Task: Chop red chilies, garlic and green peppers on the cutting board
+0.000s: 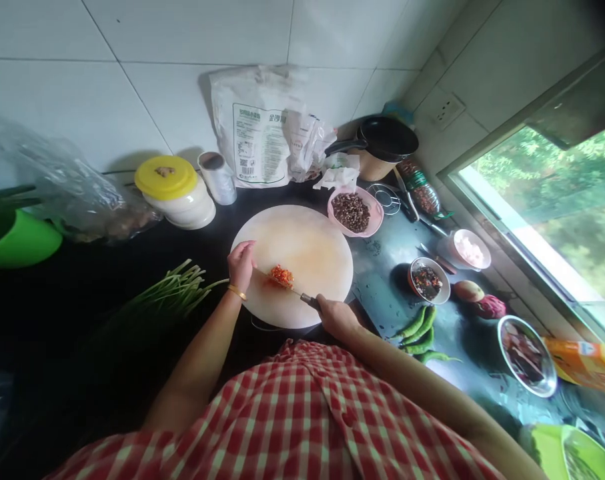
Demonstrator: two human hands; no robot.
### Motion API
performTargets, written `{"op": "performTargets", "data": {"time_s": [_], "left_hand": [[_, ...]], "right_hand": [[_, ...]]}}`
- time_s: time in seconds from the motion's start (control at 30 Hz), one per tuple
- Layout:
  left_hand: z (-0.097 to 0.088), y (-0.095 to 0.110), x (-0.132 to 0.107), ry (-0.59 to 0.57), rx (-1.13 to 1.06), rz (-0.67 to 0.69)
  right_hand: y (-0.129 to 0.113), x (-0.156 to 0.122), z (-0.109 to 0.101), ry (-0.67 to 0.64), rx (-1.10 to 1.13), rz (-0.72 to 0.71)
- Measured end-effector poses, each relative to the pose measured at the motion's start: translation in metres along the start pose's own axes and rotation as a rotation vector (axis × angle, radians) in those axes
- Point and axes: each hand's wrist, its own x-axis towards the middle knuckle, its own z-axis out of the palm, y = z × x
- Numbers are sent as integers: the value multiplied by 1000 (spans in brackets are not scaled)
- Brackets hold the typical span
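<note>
A round pale cutting board (307,233) lies on the dark counter in front of me. My right hand (336,315) is closed round the handle of a knife (287,285), whose blade lies flat over the board. A small heap of chopped red chilli (281,274) rests on the blade. My left hand (241,262), with a gold bangle at the wrist, is curled at the board's left edge, its fingers against the blade tip beside the chilli.
Green onions (177,290) lie left of the board. A pink bowl of dark bits (355,212), small bowls (429,280), green chillies (418,328) and a metal dish (527,355) sit to the right. A yellow-lidded container (168,180), a white bag (262,127) and a pot (385,143) stand by the wall.
</note>
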Motion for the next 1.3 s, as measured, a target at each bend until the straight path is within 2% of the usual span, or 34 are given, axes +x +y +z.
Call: {"op": "performTargets", "data": {"time_s": [0.1, 0.27, 0.43, 0.57, 0.7, 0.87, 1.03, 1.17, 1.3], "left_hand": [[0, 1, 0, -6, 42, 16], [0, -3, 5, 19, 5, -30], [2, 1, 5, -2, 48, 29], [-3, -1, 8, 14, -9, -22], [-7, -3, 4, 1, 14, 16], [-14, -2, 2, 67, 4, -17], [-16, -2, -1, 49, 53, 6], [-22, -3, -3, 100, 44, -1], [-28, -5, -6, 110, 48, 3]], "right_hand": [[1, 0, 0, -2, 6, 4], [-1, 0, -1, 31, -25, -24], [-1, 1, 4, 16, -8, -5], [-4, 3, 1, 9, -48, -41], [-5, 5, 2, -13, -29, -12], [-5, 5, -3, 17, -24, -98], [-6, 7, -2, -36, -26, -47], [-6, 8, -3, 4, -35, -121], [-6, 11, -2, 8, -51, -110]]}}
